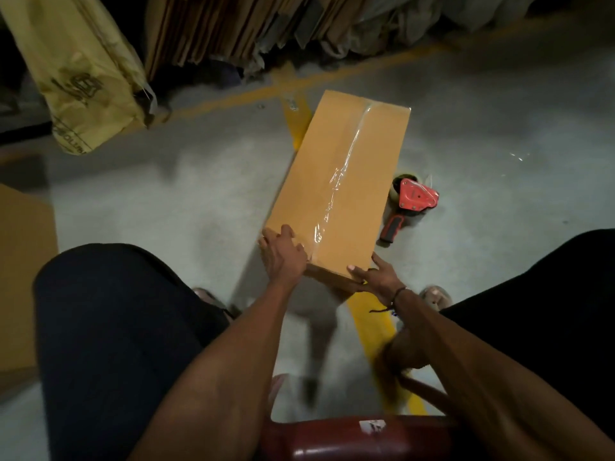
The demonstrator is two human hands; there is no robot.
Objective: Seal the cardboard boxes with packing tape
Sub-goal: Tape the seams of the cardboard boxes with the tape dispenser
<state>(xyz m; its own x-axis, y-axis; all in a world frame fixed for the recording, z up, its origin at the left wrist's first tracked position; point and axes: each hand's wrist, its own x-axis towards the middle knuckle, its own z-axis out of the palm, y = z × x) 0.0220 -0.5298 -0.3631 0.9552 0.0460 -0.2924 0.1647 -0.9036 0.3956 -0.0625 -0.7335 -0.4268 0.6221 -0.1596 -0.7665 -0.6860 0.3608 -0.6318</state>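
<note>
A long brown cardboard box (336,181) lies on the concrete floor in front of me, with a strip of clear tape running along its top seam. My left hand (283,252) grips the box's near left corner, fingers curled over the top edge. My right hand (376,276) holds the near right corner, thumb on top and fingers under the end face. A red tape dispenser (411,201) with a black-and-red handle lies on the floor just right of the box, untouched.
Flattened cardboard sheets (213,24) lean along the back. A yellow printed bag (76,78) hangs at the upper left. Another brown box (23,277) sits at the left edge. Yellow floor lines (372,341) run under the box. My knees flank the box; a red stool edge (359,437) is below.
</note>
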